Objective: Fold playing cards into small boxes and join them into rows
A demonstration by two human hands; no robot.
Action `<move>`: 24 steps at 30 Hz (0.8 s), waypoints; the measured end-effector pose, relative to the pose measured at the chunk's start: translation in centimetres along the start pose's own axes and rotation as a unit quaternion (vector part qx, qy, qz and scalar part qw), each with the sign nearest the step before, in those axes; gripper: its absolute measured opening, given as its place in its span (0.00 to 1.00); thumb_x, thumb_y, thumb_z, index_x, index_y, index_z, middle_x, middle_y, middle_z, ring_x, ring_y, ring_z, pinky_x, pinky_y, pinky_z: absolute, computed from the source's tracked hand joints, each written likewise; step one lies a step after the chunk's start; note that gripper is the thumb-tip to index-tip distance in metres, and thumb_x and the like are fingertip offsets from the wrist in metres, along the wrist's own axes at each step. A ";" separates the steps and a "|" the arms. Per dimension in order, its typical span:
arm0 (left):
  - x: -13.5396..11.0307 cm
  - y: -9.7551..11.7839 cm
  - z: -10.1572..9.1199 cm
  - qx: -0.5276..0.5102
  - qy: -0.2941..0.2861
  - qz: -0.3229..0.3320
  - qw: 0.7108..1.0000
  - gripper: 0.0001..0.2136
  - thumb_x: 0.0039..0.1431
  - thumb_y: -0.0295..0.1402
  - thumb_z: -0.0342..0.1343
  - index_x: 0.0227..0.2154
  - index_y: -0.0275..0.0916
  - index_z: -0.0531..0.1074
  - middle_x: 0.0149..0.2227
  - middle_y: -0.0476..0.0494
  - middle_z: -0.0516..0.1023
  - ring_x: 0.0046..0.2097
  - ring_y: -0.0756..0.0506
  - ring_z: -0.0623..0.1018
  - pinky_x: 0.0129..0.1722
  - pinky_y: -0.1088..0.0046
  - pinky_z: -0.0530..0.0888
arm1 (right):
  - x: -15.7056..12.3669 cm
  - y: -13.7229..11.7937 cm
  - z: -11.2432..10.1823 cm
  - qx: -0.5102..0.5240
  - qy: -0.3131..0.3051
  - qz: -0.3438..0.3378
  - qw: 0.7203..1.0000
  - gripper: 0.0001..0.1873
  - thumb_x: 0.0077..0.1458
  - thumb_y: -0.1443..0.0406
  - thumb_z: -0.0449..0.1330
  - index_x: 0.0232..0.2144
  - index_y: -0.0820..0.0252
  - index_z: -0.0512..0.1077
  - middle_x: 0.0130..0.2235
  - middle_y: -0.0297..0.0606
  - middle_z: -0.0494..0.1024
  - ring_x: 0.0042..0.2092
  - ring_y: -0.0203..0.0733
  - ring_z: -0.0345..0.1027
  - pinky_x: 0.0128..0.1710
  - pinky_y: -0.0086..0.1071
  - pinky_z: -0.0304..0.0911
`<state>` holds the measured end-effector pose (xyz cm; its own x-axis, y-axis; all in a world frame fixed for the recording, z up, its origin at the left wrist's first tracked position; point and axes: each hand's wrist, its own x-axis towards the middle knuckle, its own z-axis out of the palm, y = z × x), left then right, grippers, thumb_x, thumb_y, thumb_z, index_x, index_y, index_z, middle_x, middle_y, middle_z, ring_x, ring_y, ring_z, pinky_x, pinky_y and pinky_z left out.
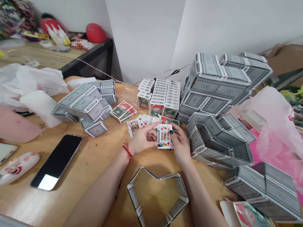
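Between my hands is a playing card (165,136), a red king facing up; whether more cards lie under it I cannot tell. My left hand (144,139) pinches its left side, thumb along the lower edge. My right hand (181,142) grips the right side with the thumb across its face. Loose playing cards (134,125) lie face up just beyond my left hand. Closer to me, between my forearms, a heart-shaped frame (138,204) built from cards stands on the table.
Card boxes (159,95) stand in rows at the back. Grey card-built blocks rise in a stack (218,82) at right, with a card-built open frame (219,145) before it. Another card structure (85,104), a phone (56,161) and a pink pouch (0,121) are at left.
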<state>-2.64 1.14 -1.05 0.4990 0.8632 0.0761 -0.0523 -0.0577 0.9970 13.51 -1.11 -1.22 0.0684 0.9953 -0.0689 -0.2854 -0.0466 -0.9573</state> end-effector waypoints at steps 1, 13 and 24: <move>0.0 0.0 0.0 0.003 0.000 0.000 1.000 0.37 0.40 0.31 0.62 0.56 0.39 0.54 0.29 0.49 0.70 0.29 0.52 0.71 0.31 0.77 0.69 | 0.0 0.0 0.0 0.000 0.001 0.000 1.000 0.23 0.44 0.60 0.58 0.46 0.53 0.64 0.33 0.34 0.76 0.25 0.37 0.67 0.23 0.30 0.61; 0.0 -0.1 -0.1 -0.010 0.001 0.004 1.000 0.37 0.40 0.30 0.63 0.55 0.39 0.54 0.29 0.49 0.70 0.30 0.53 0.71 0.32 0.77 0.69 | 0.1 0.3 -0.2 -0.010 -0.008 -0.001 1.000 0.22 0.46 0.60 0.57 0.46 0.51 0.64 0.33 0.33 0.76 0.24 0.36 0.66 0.22 0.29 0.60; 0.0 -0.1 -0.1 -0.006 -0.003 0.012 1.000 0.36 0.41 0.30 0.62 0.55 0.38 0.55 0.29 0.48 0.70 0.31 0.51 0.72 0.33 0.75 0.69 | 0.1 0.4 -0.3 -0.016 -0.007 -0.003 1.000 0.22 0.46 0.60 0.57 0.46 0.52 0.64 0.31 0.33 0.75 0.24 0.35 0.65 0.22 0.28 0.58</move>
<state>-2.71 1.20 -1.12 0.5026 0.8587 0.1005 -0.0755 -0.0722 0.9945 13.67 -1.01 -1.65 0.0558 0.9967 -0.0588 -0.2550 -0.0427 -0.9660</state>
